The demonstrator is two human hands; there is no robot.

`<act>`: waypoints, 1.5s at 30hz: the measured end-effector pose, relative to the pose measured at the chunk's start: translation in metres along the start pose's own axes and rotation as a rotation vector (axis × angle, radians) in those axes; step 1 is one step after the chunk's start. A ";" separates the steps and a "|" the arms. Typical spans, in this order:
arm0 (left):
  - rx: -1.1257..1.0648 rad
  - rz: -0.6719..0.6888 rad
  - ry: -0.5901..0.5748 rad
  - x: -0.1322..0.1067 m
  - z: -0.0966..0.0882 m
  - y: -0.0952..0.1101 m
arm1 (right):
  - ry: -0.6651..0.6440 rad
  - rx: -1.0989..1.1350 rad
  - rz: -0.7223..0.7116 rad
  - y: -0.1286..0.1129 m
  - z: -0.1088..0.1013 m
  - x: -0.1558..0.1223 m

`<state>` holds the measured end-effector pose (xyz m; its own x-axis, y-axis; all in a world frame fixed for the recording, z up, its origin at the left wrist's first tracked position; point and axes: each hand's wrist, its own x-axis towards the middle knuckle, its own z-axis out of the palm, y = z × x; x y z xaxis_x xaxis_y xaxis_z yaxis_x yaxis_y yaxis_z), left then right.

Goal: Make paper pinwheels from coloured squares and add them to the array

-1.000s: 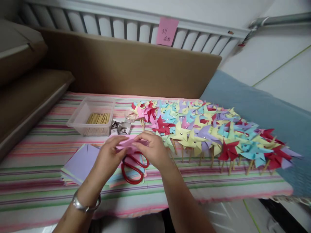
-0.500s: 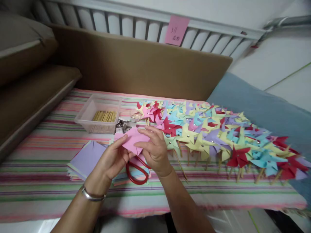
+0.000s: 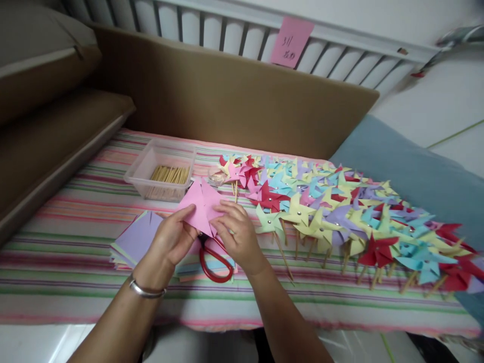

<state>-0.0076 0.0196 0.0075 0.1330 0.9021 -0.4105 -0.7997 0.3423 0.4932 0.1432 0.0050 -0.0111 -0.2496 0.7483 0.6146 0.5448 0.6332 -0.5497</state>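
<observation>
A pink paper square with slits cut in from its corners is held up between both hands. My left hand grips its lower left side, thumb on top. On its right side, the fingers of my right hand pinch the edge. Below the paper lie scissors with red handles, their blades hidden, on a stack of coloured paper. Left of my left hand is another stack of paper squares, lilac on top.
Many finished paper pinwheels on sticks cover the right side of the striped cloth. A clear plastic box holds short wooden sticks. Cardboard stands behind, and brown padded slabs lie at left.
The pink paper has been turned and lifted flatter toward the camera, so its slits show. Both hands stay on it. The view has shifted slightly.
</observation>
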 end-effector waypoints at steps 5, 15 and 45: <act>0.018 0.003 0.019 0.000 0.002 0.001 | -0.007 -0.059 -0.020 0.003 0.002 0.000; 0.036 -0.011 0.016 0.003 -0.002 -0.001 | -0.092 -0.130 -0.059 0.000 0.004 -0.003; 0.357 0.204 0.081 0.007 -0.008 -0.035 | 0.010 0.174 0.586 0.001 0.010 -0.001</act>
<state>0.0171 0.0124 -0.0187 -0.0646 0.9423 -0.3285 -0.5496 0.2412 0.7999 0.1361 0.0064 -0.0177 0.0603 0.9806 0.1866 0.4498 0.1402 -0.8821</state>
